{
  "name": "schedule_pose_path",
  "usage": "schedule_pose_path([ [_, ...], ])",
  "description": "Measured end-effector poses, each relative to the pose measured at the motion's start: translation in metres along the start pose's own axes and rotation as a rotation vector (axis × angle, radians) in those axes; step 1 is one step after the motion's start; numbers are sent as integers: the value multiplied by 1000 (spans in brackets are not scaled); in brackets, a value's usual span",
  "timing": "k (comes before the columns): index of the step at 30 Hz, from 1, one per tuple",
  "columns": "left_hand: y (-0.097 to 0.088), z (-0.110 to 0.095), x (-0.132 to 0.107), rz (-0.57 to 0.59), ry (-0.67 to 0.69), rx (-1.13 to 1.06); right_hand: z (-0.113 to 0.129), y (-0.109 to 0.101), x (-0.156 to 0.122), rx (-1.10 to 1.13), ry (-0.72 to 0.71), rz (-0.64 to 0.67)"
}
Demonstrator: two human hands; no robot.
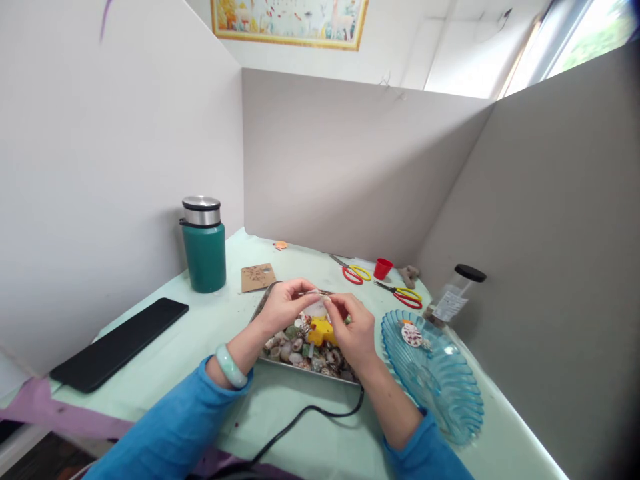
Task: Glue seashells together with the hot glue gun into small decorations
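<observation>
Above a metal tray (310, 369) my left hand (286, 305) and my right hand (354, 328) meet, fingertips nearly touching. Both are closed in a pinch around something small and pale, too small to name. Beneath them the tray holds many shells and small stones (295, 350). A yellow star-shaped piece (321, 331) lies among these, close to my right fingers. Part of the tray's far side is hidden behind my hands.
To the left stand a green flask (205, 257) and a black flat case (123, 343). A brown card (258, 277), two pairs of scissors (356, 273), and a red cup (383, 269) lie beyond. At right are a blue glass plate (450, 400) and a clear jar (454, 297). A black cable (300, 417) crosses in front.
</observation>
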State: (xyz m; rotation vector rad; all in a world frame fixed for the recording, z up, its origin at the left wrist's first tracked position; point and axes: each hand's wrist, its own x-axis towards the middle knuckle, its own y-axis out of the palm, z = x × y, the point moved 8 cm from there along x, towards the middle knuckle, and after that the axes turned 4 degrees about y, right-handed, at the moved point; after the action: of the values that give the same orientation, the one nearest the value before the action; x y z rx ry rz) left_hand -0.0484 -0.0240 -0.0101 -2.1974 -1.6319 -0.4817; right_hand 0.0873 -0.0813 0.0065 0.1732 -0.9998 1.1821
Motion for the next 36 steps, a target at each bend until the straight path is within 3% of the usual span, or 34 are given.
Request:
schedule_pose_path([
  [10,4,3,0,7,-29,-103,4,-7,0,-10,-23,-48],
  [15,-2,-9,0,-63,56,-66,7,-13,-1,4,-65,-103],
  [20,-6,-17,-2,-107,121,29,3,-9,-1,-17,-60,-69],
  [25,-5,-22,-3,-80,164,39,1,-4,-2,-48,-69,-35],
  [36,-6,-27,-5,-117,212,-35,11,-11,-4,-95,-139,-104],
])
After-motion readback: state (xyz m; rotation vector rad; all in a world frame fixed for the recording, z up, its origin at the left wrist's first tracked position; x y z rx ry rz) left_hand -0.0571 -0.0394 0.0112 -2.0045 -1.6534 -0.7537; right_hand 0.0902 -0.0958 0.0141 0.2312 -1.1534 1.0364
